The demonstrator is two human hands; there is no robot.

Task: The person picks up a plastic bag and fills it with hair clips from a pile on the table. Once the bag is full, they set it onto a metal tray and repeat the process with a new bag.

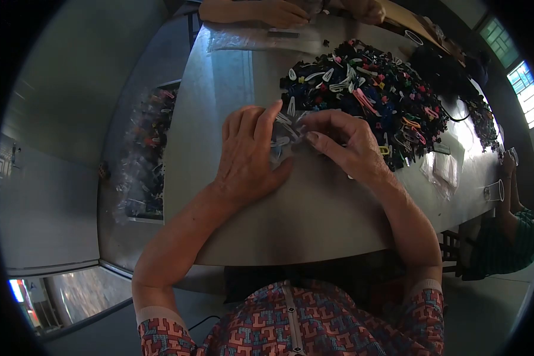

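Note:
On the grey table (249, 237), my left hand (249, 151) rests beside several silver hair clips (283, 121), its fingers extended and its thumb apart from them. Facing it from the right, my right hand (347, 142) has thumb and forefinger brought close together at the clips. Whatever small thing lies between those fingertips is too small to make out. Just behind my hands spreads a large pile of mixed hair clips (385, 101), mostly dark, with white, pink, red and yellow ones among them.
Clear plastic bags (442, 172) lie right of the pile, near a clear cup (493, 191). A co-worker's hands (285, 13) are at the far edge, with flat bags (237, 40) before them. Another person (507, 237) sits at right. A box of bagged items (148, 154) stands left.

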